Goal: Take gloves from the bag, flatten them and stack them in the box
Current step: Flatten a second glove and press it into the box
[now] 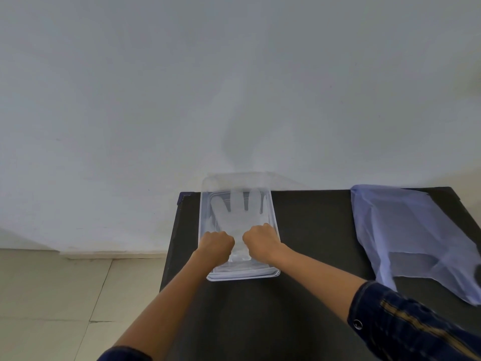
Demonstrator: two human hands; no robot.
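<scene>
A clear plastic box point(273, 217) lies on the dark table, its long side running away from me. Inside it a translucent white glove point(240, 212) lies flat, fingers pointing toward the wall. My left hand point(217, 244) and my right hand point(261, 242) are both inside the near half of the box, curled over the glove's cuff end, one at each side. The fingertips are hidden under the knuckles, so the grip on the cuff cannot be seen directly. A pale blue plastic bag point(413, 235) lies spread out on the table to the right.
The black table point(317, 230) ends just left of the box, with tiled floor point(65, 295) below. A white wall rises right behind the table's far edge. Bare tabletop shows between the box and the bag.
</scene>
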